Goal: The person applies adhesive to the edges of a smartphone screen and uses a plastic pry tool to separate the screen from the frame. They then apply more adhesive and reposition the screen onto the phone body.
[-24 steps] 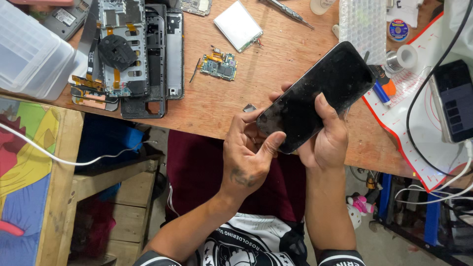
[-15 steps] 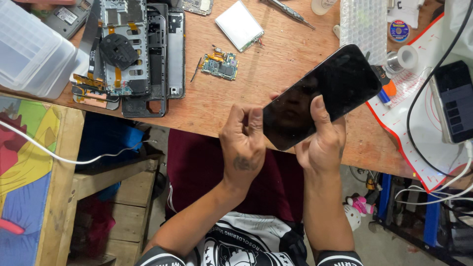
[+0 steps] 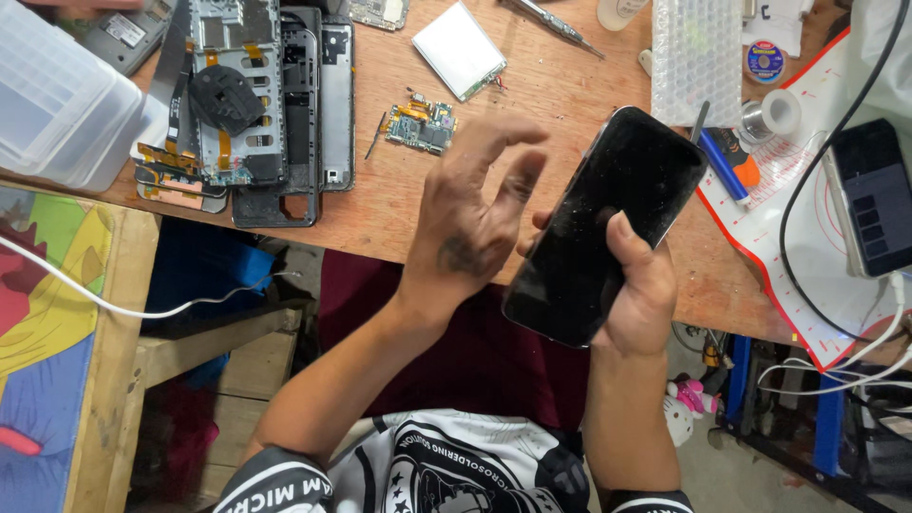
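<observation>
View from above of a wooden workbench (image 3: pixel 570 85) and the person's two hands. The right hand (image 3: pixel 638 285) grips a black smartphone (image 3: pixel 608 223), screen up and dark, tilted diagonally over the near edge of the bench; the thumb lies across the glass, and the remaining fingers wrap behind the case. The left hand (image 3: pixel 470 223) hovers just beside the phone's left edge, fingers spread and loosely curled, holding nothing; whether a fingertip touches the phone cannot be told. On the bench beyond the left hand lies a small green circuit board (image 3: pixel 421 123), and farther back a flat silver battery (image 3: pixel 460 47). At far left sit disassembled phone frames (image 3: pixel 252 104) with exposed parts, next to a translucent plastic box (image 3: pixel 57 95). To the right of the phone lie a sheet of bubble wrap (image 3: pixel 696 57), a blue-and-orange tool (image 3: pixel 731 161), a roll of tape (image 3: pixel 774 114), and a second phone (image 3: pixel 874 195) on a white mat with red edging (image 3: pixel 807 275).
</observation>
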